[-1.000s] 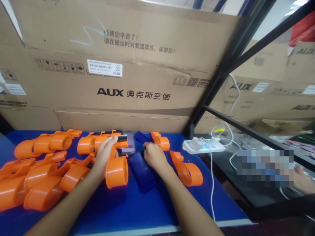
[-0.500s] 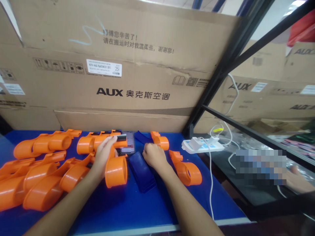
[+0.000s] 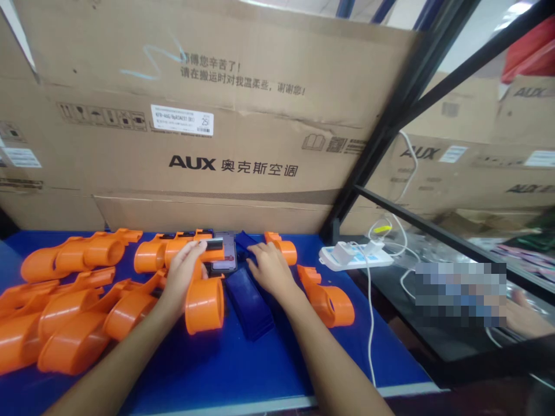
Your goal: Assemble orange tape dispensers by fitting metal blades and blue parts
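Observation:
My left hand (image 3: 185,267) is closed round the arm of an orange plastic holder (image 3: 203,305), whose wide ring hangs toward me. At the far end of that arm is a black strip (image 3: 214,245). My right hand (image 3: 272,267) is open, fingers apart, over the near end of a thin dark blue strip (image 3: 245,240); whether it touches the strip I cannot tell. Below that hand lies a stack of dark blue flat pieces (image 3: 249,303). Between my hands, farther back, a phone-like device (image 3: 224,260) with a lit screen lies on the table.
More orange holders (image 3: 73,335) crowd the left side of the blue table (image 3: 277,381). Another orange holder (image 3: 332,303) lies right of my right arm. A white power strip (image 3: 355,257) with cables sits by the black frame. A co-worker's hand (image 3: 526,315) shows far right.
My right hand has gone from curled fingers to spread ones, near the same spot. The left hand keeps its hold on the orange holder, almost unmoved.

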`<state>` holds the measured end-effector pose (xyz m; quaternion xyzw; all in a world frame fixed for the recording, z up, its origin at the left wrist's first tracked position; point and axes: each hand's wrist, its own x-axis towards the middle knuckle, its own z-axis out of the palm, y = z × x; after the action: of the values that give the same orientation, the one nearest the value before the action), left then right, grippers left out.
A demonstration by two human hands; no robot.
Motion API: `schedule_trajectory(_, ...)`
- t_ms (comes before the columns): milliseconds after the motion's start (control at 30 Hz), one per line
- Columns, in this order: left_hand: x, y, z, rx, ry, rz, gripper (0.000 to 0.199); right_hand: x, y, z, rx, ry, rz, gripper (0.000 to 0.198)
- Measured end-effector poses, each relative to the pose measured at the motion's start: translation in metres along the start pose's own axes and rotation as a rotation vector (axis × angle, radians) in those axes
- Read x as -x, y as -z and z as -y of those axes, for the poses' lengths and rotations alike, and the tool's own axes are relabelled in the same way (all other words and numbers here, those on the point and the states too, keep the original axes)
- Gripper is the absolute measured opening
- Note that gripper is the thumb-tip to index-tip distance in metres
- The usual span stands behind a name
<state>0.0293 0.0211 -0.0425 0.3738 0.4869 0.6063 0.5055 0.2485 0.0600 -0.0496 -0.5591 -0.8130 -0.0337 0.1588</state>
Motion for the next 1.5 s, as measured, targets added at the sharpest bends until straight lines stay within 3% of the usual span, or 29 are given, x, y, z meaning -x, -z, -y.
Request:
schedule_trajectory(133,0.000,0.000,0.001,0.006,-0.002,0.012,0.041,0.002,-0.009,0.002,0.021,0.086,0.038,0.039)
schedule_trajectory(900,0.001,-0.002,0.005,-0.025,-0.029,0.060,0.042,0.000,-0.014,-0.007,0.071,0.076,0.073,0.019)
schedule_trajectory(1133,0.001,-0.003,0.003,-0.018,-0.045,0.059,0.038,0.002,-0.011,-0.006,0.048,0.116,0.078,0.037)
schedule_trajectory(1500,0.003,-0.004,0.001,-0.026,-0.054,0.071,0.039,0.002,-0.010,-0.008,-0.024,0.100,0.106,0.022)
